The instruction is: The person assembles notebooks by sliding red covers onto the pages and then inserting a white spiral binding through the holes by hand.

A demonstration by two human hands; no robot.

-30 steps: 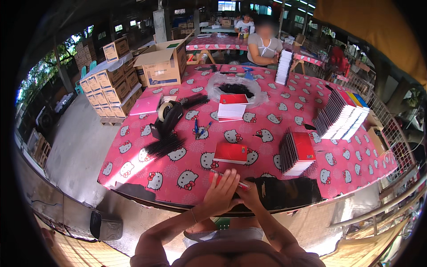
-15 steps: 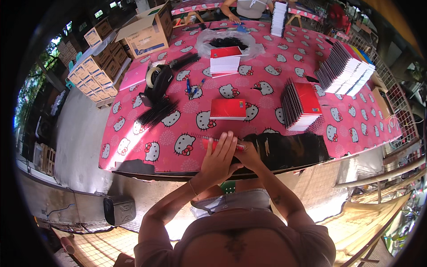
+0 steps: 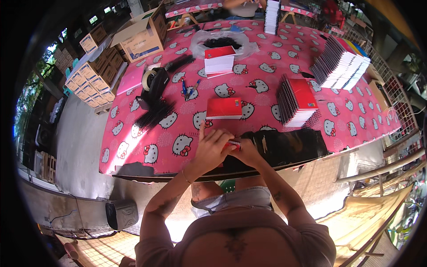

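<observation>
Gripping a red notebook (image 3: 232, 144), hands (image 3: 212, 150) meet at a pink table (image 3: 263, 103) near stacked cartons (image 3: 94, 85).

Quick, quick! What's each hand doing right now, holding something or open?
Left hand: bent over a red notebook, one finger sticking out; can't tell if it's gripping.
Right hand: closed, holding that notebook's right end.

Place: workshop | stacked cartons (image 3: 90, 86) | spiral-notebook stacks (image 3: 341, 66) | tape dispenser (image 3: 156, 84) | black coils (image 3: 153, 115)
</observation>
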